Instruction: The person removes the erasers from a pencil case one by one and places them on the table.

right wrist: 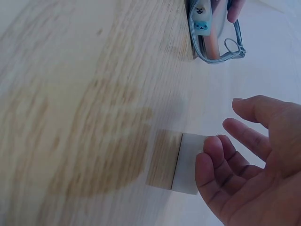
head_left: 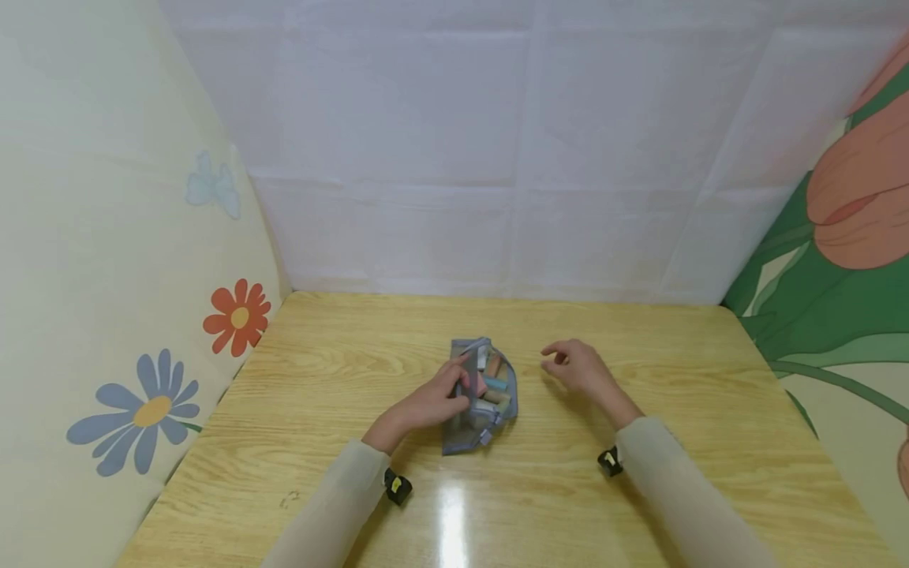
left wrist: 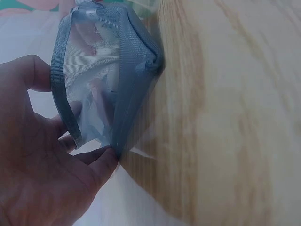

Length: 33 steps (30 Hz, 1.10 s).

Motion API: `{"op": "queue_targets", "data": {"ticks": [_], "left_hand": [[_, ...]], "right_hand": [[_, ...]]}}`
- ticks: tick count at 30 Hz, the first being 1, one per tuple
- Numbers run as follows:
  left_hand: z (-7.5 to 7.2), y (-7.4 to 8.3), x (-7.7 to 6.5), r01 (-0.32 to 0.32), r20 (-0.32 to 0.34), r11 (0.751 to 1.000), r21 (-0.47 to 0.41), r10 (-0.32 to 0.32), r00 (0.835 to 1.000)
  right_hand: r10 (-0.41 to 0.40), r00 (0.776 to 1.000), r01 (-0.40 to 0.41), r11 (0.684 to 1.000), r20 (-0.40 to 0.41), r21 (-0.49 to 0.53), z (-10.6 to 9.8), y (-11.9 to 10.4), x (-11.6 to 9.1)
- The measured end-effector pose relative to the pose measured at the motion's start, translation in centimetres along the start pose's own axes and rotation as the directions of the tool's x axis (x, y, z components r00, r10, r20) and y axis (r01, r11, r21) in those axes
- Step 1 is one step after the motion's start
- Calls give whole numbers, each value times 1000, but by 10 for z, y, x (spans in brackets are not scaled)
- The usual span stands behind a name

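Note:
A blue-grey mesh pouch (head_left: 461,438) with a zipper lies on the table with its mouth open to the right. Several small pink, blue, tan and green items (head_left: 495,384) show inside it. My left hand (head_left: 435,397) grips the pouch from its left side, the index finger reaching over the mesh. The left wrist view has the fingers and thumb around the pouch's bound edge (left wrist: 59,89). To the right of the pouch, apart from it, my right hand (head_left: 581,369) hovers with loosely curved fingers and nothing between them. In the right wrist view, a printed item (right wrist: 201,19) pokes from the pouch.
The wooden table (head_left: 341,339) runs back to a white cloth backdrop (head_left: 483,221). Flower-printed cloths (head_left: 152,276) hang at the left and right. A small rectangular patch (right wrist: 188,162), part wood-toned and part pale, appears beside the right fingers in the right wrist view.

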<state>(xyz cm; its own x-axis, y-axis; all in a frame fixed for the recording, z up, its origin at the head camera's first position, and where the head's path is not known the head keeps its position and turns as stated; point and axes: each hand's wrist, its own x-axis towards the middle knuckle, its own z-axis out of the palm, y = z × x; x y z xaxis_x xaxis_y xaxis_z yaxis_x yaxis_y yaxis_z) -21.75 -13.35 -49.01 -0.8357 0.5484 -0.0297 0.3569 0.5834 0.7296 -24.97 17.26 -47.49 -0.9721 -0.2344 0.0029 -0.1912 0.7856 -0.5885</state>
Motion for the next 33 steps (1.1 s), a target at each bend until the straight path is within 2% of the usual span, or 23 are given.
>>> {"op": "queue_targets", "data": {"ticks": [12, 33], "left_hand": [[1, -3, 1, -1, -1, 1000, -18, 1, 1000], [0, -2, -1, -8, -7, 1000, -20, 7, 1000]], "right_hand": [[-55, 998, 55, 998, -7, 37, 13, -8, -1], [-41, 998, 37, 996, 52, 87, 29, -27, -4]]}}
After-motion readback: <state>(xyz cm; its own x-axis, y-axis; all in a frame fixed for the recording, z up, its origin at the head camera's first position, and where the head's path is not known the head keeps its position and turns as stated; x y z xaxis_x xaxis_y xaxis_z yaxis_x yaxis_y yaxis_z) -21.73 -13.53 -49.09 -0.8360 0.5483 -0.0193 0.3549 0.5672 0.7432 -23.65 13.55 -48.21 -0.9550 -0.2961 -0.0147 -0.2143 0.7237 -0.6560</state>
